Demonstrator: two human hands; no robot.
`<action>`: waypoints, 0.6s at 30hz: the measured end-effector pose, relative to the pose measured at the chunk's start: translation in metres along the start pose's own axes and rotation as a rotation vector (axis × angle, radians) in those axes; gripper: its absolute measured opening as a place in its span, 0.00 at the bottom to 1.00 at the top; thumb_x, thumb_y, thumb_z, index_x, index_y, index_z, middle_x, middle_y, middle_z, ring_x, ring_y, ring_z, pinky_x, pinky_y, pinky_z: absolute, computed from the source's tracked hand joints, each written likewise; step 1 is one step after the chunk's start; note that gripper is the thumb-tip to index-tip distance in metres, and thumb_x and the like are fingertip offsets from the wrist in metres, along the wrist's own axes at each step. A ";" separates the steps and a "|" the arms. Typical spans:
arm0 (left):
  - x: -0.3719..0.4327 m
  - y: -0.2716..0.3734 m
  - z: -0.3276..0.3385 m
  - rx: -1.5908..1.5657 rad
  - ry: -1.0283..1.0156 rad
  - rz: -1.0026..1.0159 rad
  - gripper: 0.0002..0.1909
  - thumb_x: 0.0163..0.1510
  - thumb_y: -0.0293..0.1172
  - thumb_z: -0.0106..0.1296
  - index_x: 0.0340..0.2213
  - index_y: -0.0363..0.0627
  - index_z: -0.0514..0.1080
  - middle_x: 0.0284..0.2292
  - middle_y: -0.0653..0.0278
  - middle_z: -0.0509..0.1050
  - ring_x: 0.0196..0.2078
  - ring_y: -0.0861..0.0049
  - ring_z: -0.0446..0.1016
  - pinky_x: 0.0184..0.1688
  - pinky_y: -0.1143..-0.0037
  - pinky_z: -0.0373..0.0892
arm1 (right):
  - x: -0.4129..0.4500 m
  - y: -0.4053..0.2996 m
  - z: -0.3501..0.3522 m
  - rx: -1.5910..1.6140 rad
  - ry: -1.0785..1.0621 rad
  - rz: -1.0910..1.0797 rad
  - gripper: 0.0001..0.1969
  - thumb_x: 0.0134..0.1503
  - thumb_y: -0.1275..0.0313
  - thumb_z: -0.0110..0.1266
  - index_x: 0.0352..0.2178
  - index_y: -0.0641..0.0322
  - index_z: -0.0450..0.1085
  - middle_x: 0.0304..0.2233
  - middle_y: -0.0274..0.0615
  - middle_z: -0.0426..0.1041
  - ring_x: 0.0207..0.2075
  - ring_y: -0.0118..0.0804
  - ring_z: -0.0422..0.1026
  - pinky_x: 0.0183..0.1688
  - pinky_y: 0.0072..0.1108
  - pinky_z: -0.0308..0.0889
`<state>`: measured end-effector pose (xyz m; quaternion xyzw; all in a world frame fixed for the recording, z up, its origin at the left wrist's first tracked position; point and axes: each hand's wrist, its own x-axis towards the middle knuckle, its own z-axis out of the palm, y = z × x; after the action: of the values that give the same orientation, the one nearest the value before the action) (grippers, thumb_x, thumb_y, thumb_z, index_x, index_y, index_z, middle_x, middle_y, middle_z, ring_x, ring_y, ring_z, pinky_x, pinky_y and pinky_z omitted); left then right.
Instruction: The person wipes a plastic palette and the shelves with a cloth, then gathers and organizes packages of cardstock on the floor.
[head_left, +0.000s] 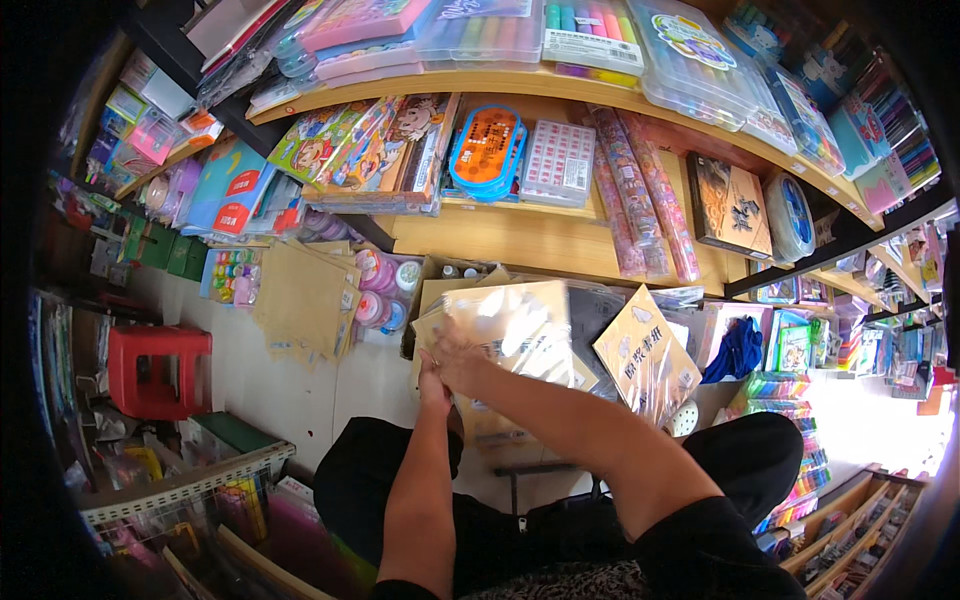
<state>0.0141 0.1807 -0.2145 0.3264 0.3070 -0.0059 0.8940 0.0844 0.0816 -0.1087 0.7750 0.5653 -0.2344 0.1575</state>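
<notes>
Both my hands meet at the left edge of a clear-wrapped pack of brown paper (525, 322) in front of my knees. My right hand (459, 364) is blurred and reaches across the pack's corner. Just below it, my left hand (433, 382) touches or nearly touches it; whether its fingers grip the edge cannot be told. More brown packs lie beneath, over a cardboard box (409, 337). Another wrapped pack with printed characters (649, 356) lies tilted to the right. A fanned stack of brown paper packs (304, 300) is on the left.
Ahead stands a wooden shelf (495, 238) with boxed games, wrapping rolls and marker sets. Round tubs (371, 307) stand beside the fanned stack. A red plastic stool (160, 371) is at the left, above a wire rack (187, 487). Colourful pens (795, 442) line the right side.
</notes>
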 end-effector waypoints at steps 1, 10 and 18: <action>0.004 0.000 0.004 -0.001 -0.006 -0.004 0.29 0.54 0.52 0.29 0.50 0.45 0.52 0.47 0.63 0.60 0.47 0.69 0.60 0.48 0.71 0.57 | 0.011 -0.008 0.023 0.128 0.388 0.014 0.16 0.46 0.68 0.43 0.36 0.62 0.66 0.39 0.48 0.65 0.48 0.44 0.57 0.53 0.38 0.42; 0.001 -0.016 -0.002 0.332 0.231 0.145 0.17 0.43 0.20 0.49 0.37 0.38 0.59 0.35 0.61 0.67 0.35 0.76 0.67 0.36 0.77 0.64 | -0.145 0.041 0.108 0.848 0.511 0.857 0.31 0.34 0.71 0.59 0.42 0.63 0.57 0.46 0.55 0.54 0.48 0.51 0.55 0.49 0.29 0.54; 0.016 -0.025 -0.017 0.475 0.193 0.085 0.18 0.43 0.16 0.45 0.38 0.41 0.57 0.35 0.61 0.67 0.36 0.76 0.67 0.36 0.77 0.64 | -0.215 0.012 0.278 0.952 0.095 1.012 0.44 0.33 0.61 0.61 0.48 0.64 0.43 0.49 0.61 0.47 0.48 0.57 0.55 0.46 0.36 0.56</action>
<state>0.0128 0.1742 -0.2482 0.5390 0.3670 -0.0091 0.7581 -0.0096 -0.2365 -0.2258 0.9374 -0.0233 -0.3203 -0.1345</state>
